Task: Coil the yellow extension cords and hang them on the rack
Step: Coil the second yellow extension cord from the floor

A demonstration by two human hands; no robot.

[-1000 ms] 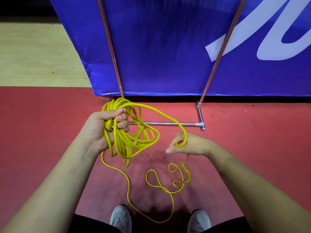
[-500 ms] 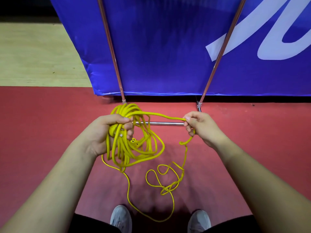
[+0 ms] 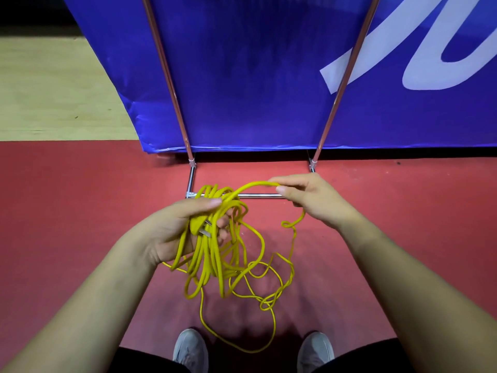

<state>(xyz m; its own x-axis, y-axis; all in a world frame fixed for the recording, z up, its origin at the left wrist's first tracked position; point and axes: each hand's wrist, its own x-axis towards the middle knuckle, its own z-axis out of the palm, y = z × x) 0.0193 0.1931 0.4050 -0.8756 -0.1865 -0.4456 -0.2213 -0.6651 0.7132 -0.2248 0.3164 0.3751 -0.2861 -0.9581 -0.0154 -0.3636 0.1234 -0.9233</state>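
My left hand (image 3: 177, 224) holds a bundle of loops of the yellow extension cord (image 3: 215, 259), with the yellow plug and its metal prongs (image 3: 200, 228) lying across the palm. The loops hang below the hand. My right hand (image 3: 309, 200) pinches a strand of the same cord between thumb and fingers, arched over toward the bundle. The loose tail trails in curls on the red floor down to my shoes. The metal rack (image 3: 258, 195) stands just beyond my hands, its base bar on the floor and two slanted uprights rising up.
A blue banner (image 3: 255, 76) with white lettering stands behind the rack uprights. Red floor (image 3: 67, 211) lies all around; a pale wooden floor (image 3: 53, 90) begins at far left. My two grey shoes (image 3: 191, 348) are at the bottom edge.
My right hand has lifted from low by the floor and carried a strand leftward toward the bundle. My left hand has turned palm-up, showing the plug. The loose cord on the floor has shortened.
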